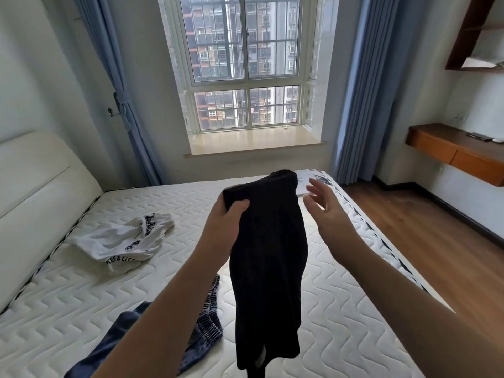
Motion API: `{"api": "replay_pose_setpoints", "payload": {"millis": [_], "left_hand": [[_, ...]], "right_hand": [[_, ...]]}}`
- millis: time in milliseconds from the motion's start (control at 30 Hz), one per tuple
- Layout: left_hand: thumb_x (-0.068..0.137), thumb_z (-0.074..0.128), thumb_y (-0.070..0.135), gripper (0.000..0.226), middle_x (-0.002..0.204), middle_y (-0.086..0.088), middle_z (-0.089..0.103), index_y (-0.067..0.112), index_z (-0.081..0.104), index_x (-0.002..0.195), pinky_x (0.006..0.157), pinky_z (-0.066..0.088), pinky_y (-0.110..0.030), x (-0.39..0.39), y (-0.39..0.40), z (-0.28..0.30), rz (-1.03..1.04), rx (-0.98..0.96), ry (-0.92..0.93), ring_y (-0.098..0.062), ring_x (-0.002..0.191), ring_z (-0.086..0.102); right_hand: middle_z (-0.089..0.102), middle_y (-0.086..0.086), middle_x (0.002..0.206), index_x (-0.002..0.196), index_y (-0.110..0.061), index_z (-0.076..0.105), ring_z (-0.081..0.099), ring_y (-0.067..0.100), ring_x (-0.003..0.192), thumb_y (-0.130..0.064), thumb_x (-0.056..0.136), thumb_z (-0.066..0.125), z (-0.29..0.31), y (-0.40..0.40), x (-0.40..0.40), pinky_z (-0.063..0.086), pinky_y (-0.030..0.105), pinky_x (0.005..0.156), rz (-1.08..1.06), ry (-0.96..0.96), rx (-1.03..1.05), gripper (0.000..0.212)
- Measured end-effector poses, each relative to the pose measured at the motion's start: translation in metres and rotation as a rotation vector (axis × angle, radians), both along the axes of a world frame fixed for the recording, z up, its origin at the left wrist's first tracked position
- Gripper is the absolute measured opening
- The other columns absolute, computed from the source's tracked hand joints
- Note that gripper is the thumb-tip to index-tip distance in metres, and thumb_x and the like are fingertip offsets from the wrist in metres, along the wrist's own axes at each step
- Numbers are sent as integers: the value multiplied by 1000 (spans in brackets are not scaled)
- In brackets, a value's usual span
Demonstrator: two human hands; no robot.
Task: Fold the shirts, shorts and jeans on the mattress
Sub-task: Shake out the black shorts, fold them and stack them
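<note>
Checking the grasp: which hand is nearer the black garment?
Left. The left hand grips the black garment near its top; the right hand hovers open beside it, apart.

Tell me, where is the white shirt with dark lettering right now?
The white shirt lies crumpled on the mattress, left in the head view, near the headboard.
</note>
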State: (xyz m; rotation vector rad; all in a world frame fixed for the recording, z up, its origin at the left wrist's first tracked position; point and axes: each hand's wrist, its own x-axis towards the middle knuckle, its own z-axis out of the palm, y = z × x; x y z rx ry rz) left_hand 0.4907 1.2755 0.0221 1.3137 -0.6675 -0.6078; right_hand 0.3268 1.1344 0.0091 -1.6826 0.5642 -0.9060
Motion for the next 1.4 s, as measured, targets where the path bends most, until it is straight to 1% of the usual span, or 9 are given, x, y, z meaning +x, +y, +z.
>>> {"api": "replay_pose_setpoints", "payload": {"millis": [133, 333, 600, 800, 900, 1000, 1100, 1233, 1400], "left_hand": [[68, 69, 40, 30, 102, 6, 75, 42, 72, 98, 75, 58, -27, 2, 4, -1, -159, -24, -19, -14, 95, 72], [78, 70, 30, 32, 108, 6, 71, 37, 66, 109, 84, 54, -21, 15, 21, -1, -255, 12, -317, -11, 103, 68], [74, 79, 32, 58, 96, 23, 65, 42, 45, 120, 69, 49, -13, 41, 29, 16, -408, 666, -994, 8, 82, 61], [63, 83, 52, 89, 102, 34, 49, 45, 32, 136, 67, 36, -2, 9, -4, 5, -379, 533, -1005, 19, 89, 50], [71, 80, 41, 61, 105, 17, 66, 32, 55, 126, 75, 44, -16, 9, -14, -2, -335, 528, -1001, -1, 93, 60], [70, 70, 39, 37, 92, 12, 71, 28, 67, 105, 77, 53, -28, 5, -17, -1, -359, 540, -965, -1, 85, 64], [68, 70, 36, 21, 79, 12, 69, 29, 66, 87, 69, 51, -27, -1, -18, 1, -363, 556, -935, 1, 73, 64], [69, 74, 29, 14, 73, 15, 67, 33, 64, 77, 61, 44, -20, -9, -20, 9, -372, 572, -945, 2, 67, 63], [69, 76, 27, 17, 75, 9, 68, 28, 66, 83, 61, 47, -20, -18, -21, 25, -385, 586, -1034, 3, 69, 62]], "right_hand": [[62, -11, 132, 133, -32, 54, 57, 7, 124, -41, 86, 68, -13, -14, -1, 49, 22, 96, 276, 28, 109, 49], [74, -2, 111, 109, -26, 71, 70, 17, 104, -31, 71, 80, -10, -21, -2, 56, 27, 86, 178, -26, 123, 40], [74, -10, 86, 90, -30, 71, 71, 7, 81, -51, 64, 82, -13, -4, 1, 54, 30, 77, 73, 207, -127, 35], [72, -14, 82, 88, -37, 70, 68, 3, 75, -51, 65, 79, -14, 9, 5, 50, 27, 71, 95, 259, -192, 29], [75, -11, 93, 100, -37, 71, 71, 7, 87, -36, 74, 79, -21, 3, -4, 55, 28, 81, 153, 182, -88, 27], [75, -5, 105, 109, -37, 69, 71, 13, 99, -29, 79, 77, -33, -5, -23, 55, 20, 80, 250, 127, 64, 33], [74, -7, 110, 116, -34, 67, 68, 8, 104, -35, 88, 70, -60, -13, -44, 53, 19, 84, 230, 187, 156, 28], [72, -5, 113, 121, -23, 62, 66, 12, 109, -38, 100, 50, -123, -17, -64, 49, 38, 100, 142, 350, 335, 29], [67, -3, 122, 115, -27, 62, 60, 15, 118, -40, 101, 47, -193, 2, -70, 46, 33, 94, 124, 474, 545, 25]]}}
